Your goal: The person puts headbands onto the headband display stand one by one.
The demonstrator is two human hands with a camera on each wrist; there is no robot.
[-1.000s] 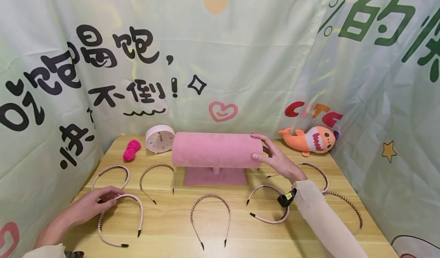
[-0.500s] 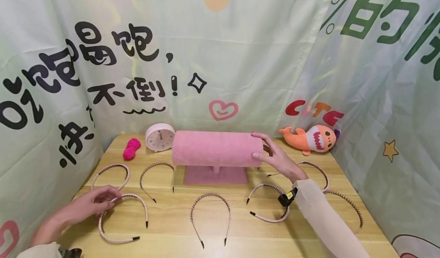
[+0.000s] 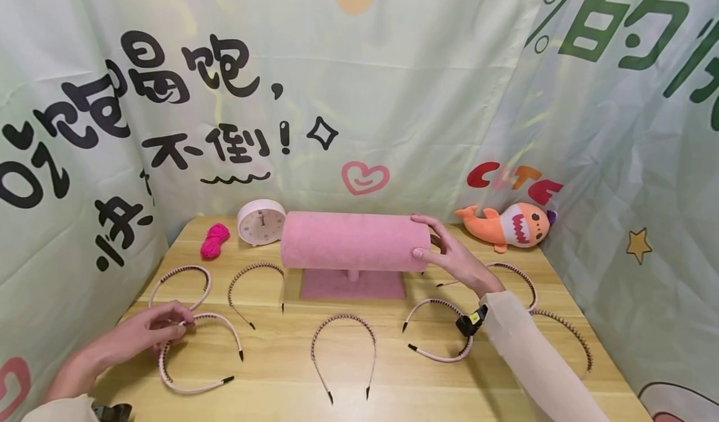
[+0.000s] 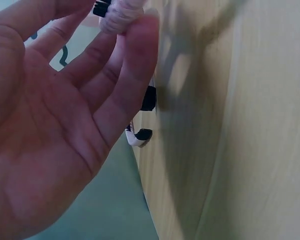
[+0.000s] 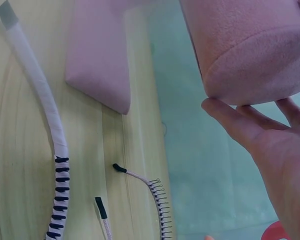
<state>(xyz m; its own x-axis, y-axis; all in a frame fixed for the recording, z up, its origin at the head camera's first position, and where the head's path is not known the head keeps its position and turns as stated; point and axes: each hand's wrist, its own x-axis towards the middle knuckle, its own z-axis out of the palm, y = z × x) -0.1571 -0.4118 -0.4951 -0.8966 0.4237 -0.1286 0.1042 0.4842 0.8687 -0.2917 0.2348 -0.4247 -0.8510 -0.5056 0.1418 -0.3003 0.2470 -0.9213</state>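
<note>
My left hand (image 3: 151, 334) pinches a pale pink headband (image 3: 193, 389) by its curve, at the left front of the table. In the left wrist view the thumb and fingers of this hand (image 4: 70, 100) meet on the wrapped band (image 4: 122, 17). A pink plush headband stand (image 3: 354, 241), a horizontal roll on a post with a flat base, stands at the middle back. My right hand (image 3: 457, 260) grips the roll's right end, thumb in front, a finger on top. In the right wrist view, fingertips touch the roll's end (image 5: 260, 65).
Several headbands lie about: one in the middle front (image 3: 345, 317), one behind my left hand (image 3: 182, 269), others under my right arm. A white clock (image 3: 261, 223), pink yarn (image 3: 215, 241) and an orange plush shark (image 3: 513, 225) sit along the back. Printed curtains enclose the table.
The headband in my left hand has turned slightly, its black tips shifting right and upward. My right hand stays on the stand's end.
</note>
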